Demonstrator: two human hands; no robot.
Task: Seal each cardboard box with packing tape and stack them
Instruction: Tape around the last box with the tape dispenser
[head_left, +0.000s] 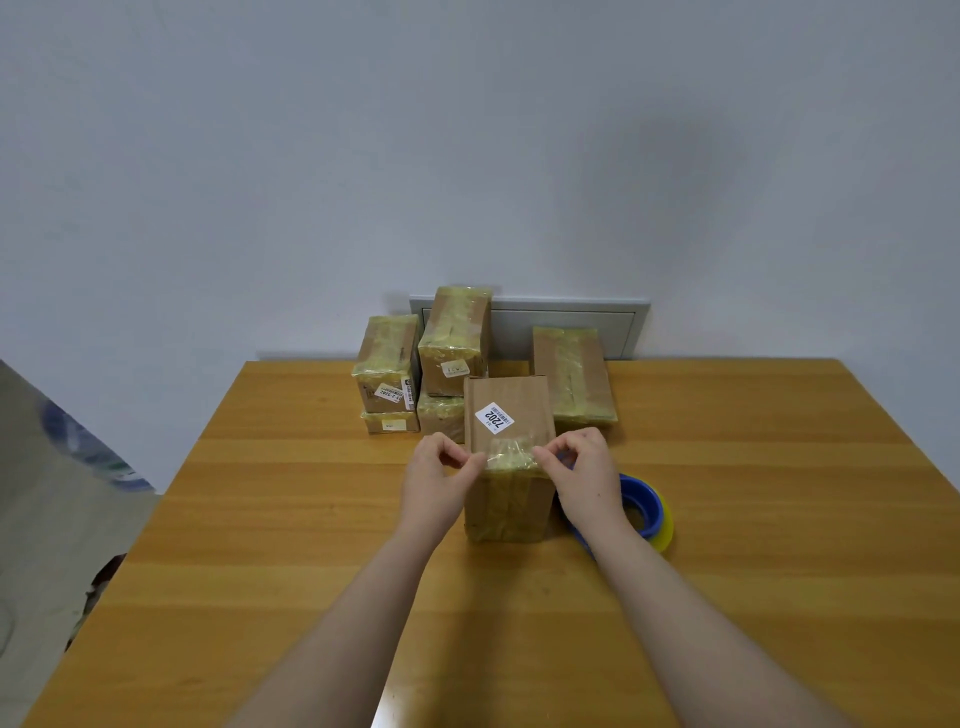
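1. Wood-grain table (311, 519) fills the near field, and two bare forearms are stretched over it toward its middle.
2. At the near top edge of the cardboard box (514, 400), a tape strip (511, 453) is held at both ends. Its left end is pinched between thumb and forefinger of the left hand (439, 470), and its right end is pinched the same way by the right hand (584, 467). The remaining fingers are curled.
3. The strip's long axis runs left to right, straight between the hands, while the box's top face runs lengthwise away from the person. The strip is therefore laid across the box, and neither hand is nearer, since the box sits squarely between them.
4. Smoothing is judged to be the next need, with each end pressed outward and down its own side.
5. A white label (494, 417) is stuck on the top face.
6. The tape roll (647, 512), with its blue core, is lain just right of the box and partly hidden by the right wrist, so it is nearer the right hand.
7. Farther back, taped boxes (454, 338) are stacked in two piles, with another taped box (571, 374) beside them.
8. A grey wall panel (571, 325) is seen behind.
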